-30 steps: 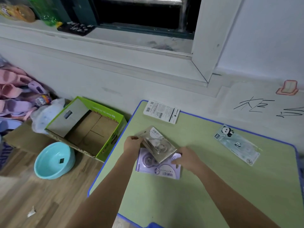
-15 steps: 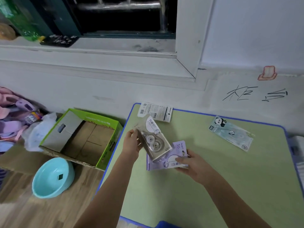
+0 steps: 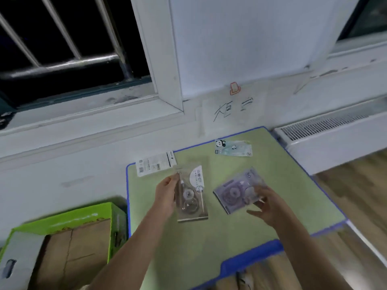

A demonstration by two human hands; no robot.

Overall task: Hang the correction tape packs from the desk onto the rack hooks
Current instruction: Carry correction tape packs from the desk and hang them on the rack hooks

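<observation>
My left hand point(image 3: 166, 194) grips a clear correction tape pack point(image 3: 192, 193) by its left edge, held upright above the green desk point(image 3: 278, 185). My right hand point(image 3: 270, 204) holds a purple correction tape pack point(image 3: 236, 190) by its right side, lifted off the desk and tilted. A white pack point(image 3: 156, 163) lies face down at the desk's far left corner. A panda-printed pack point(image 3: 232, 148) lies near the far edge. No rack or hooks are in view.
A green cardboard box point(image 3: 69, 243) stands on the floor left of the desk. A barred window point(image 3: 62, 49) and its sill are behind. A white radiator cover point(image 3: 335, 130) runs along the wall at right, above wooden floor point(image 3: 360, 195).
Both packs have been lifted off the desk and drawn apart, the purple one going right with my right hand. My view has swung up and to the right.
</observation>
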